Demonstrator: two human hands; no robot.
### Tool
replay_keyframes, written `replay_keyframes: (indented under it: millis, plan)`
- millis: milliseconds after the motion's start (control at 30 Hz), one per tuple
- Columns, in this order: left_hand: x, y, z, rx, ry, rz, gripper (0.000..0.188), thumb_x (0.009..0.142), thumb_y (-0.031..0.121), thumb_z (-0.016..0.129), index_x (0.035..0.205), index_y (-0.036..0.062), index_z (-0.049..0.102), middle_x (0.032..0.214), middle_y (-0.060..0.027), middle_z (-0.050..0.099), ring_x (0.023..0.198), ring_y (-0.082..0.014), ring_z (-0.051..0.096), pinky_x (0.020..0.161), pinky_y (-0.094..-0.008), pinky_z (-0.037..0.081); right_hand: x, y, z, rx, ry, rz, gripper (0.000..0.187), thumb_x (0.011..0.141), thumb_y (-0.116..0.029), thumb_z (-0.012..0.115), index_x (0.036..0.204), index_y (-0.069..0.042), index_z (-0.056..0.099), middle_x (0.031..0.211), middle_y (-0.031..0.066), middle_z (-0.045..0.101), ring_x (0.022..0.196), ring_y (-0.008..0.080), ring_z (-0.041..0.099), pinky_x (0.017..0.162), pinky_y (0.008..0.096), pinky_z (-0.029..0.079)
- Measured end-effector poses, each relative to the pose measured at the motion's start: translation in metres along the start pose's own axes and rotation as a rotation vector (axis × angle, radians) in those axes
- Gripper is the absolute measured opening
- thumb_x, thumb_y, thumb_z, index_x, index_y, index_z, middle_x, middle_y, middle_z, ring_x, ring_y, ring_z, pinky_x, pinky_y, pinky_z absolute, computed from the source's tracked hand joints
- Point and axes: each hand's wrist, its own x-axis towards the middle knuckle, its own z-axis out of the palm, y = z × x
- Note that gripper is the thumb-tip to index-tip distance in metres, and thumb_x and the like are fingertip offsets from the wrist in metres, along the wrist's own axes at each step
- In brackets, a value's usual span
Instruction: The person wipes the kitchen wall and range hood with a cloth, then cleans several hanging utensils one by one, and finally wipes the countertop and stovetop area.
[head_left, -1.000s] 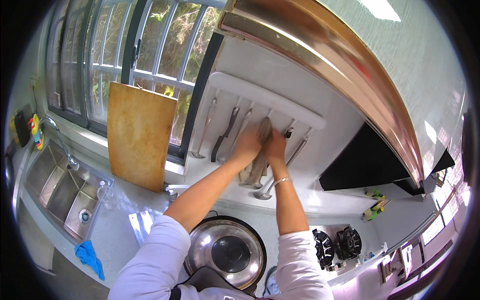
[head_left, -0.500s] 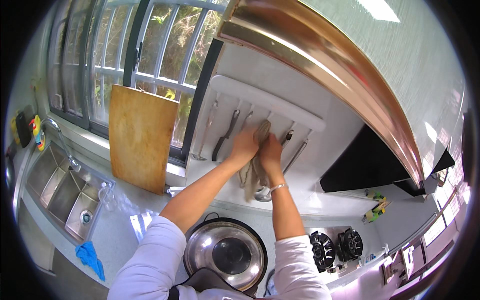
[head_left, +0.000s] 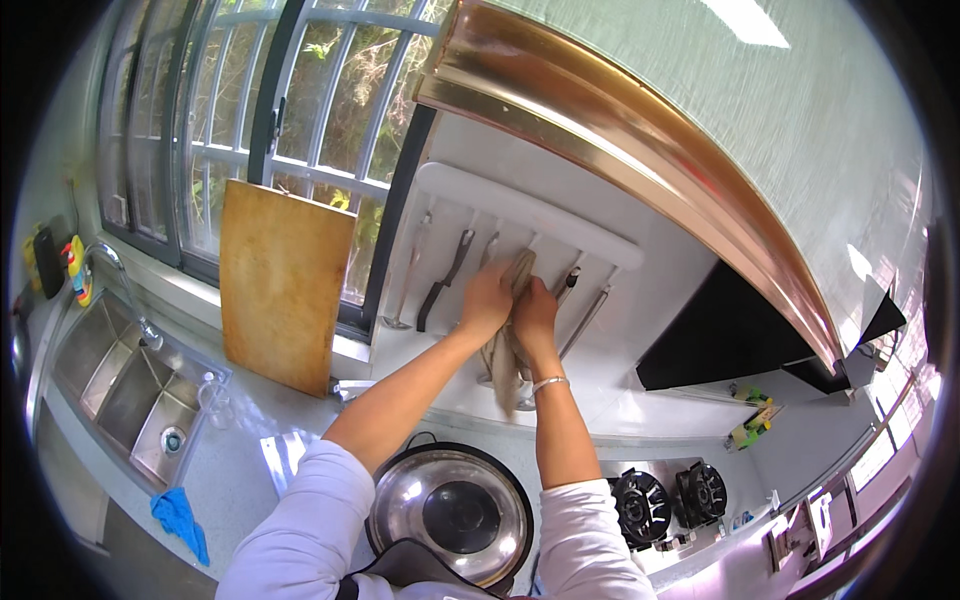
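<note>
Both of my hands are up at the wall, close together, gripping a grey-brown cloth point(head_left: 507, 375). My left hand point(head_left: 486, 302) closes on it from the left, and my right hand point(head_left: 535, 318) presses it from the right. The cloth bunches up above my fingers and its loose end hangs below them. It appears wrapped around one of the utensils hanging from the white wall rack point(head_left: 530, 212), whose handle is mostly hidden. A ladle point(head_left: 412, 270) and a dark-handled utensil point(head_left: 446, 280) hang left of my hands; a long metal-handled utensil point(head_left: 585, 322) hangs to the right.
Below my arms a large lidded pan point(head_left: 400, 495) stands on the counter. Black gas burners point(head_left: 640, 503) are at right, under a copper-edged range hood point(head_left: 640, 125). A wooden cutting board point(head_left: 285, 290) leans by the window. A steel sink point(head_left: 130, 400) and blue cloth point(head_left: 180, 522) lie left.
My hands stay at the same utensil and look sharper than before, when they were blurred by motion. The cloth's loose end has swung slightly to the right. The view has shifted a little.
</note>
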Motion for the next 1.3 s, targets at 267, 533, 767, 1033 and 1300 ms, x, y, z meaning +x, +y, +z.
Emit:
replay_keyframes:
  millis: [267,533,767,1033,1300]
  plan:
    - [0.032,0.074,-0.024,-0.137,0.078,0.299,0.024,0.083,0.002,0.048,0.103,0.002,0.061,0.099,-0.014,0.061,0.091,-0.0328,0.058,0.078,-0.0384,0.046,0.032,-0.027,-0.053,0.388,0.41,-0.162,0.016,0.086,-0.006,0.048,0.096,-0.001,0.06,0.082,0.0158,0.064,0.074,0.0252,0.062,0.066,0.0337,0.047]
    - [-0.093,0.087,-0.113,-0.334,-0.054,0.008,0.025,0.08,-0.005,0.051,0.102,0.0002,0.063,0.091,-0.0069,0.06,0.081,-0.0144,0.056,0.072,-0.0241,0.043,-0.091,-0.022,-0.094,0.499,-0.405,0.213,0.016,0.085,-0.002,0.053,0.095,-0.003,0.065,0.079,0.0015,0.063,0.073,0.0093,0.056,0.067,0.0223,0.046]
    - [-0.14,0.13,-0.22,-0.213,0.123,-0.229,0.024,0.08,-0.007,0.049,0.1,-0.0012,0.062,0.095,-0.0053,0.059,0.086,-0.0115,0.055,0.078,-0.0218,0.041,-0.088,-0.002,-0.029,0.55,-0.428,0.362,0.017,0.087,-0.014,0.054,0.094,-0.003,0.064,0.077,0.0056,0.064,0.068,0.0112,0.058,0.063,0.0246,0.046]
    - [-0.15,0.174,-0.328,-0.11,0.289,-0.082,0.019,0.083,-0.003,0.05,0.1,-0.0049,0.059,0.097,-0.0066,0.056,0.091,-0.0137,0.053,0.084,-0.0257,0.041,-0.029,-0.052,0.063,-0.043,-0.124,0.192,0.036,0.081,-0.034,0.056,0.095,-0.001,0.058,0.086,0.0163,0.063,0.086,0.0381,0.058,0.078,0.0442,0.045]
    - [-0.158,0.124,-0.42,-0.204,0.306,-0.166,0.021,0.082,-0.002,0.053,0.102,-0.0038,0.06,0.096,-0.0055,0.057,0.089,-0.0131,0.053,0.083,-0.0256,0.042,-0.05,-0.064,0.057,0.599,-0.076,0.517,0.023,0.087,-0.022,0.048,0.086,-0.002,0.059,0.061,0.0069,0.053,0.049,0.0165,0.05,0.045,0.0303,0.04]
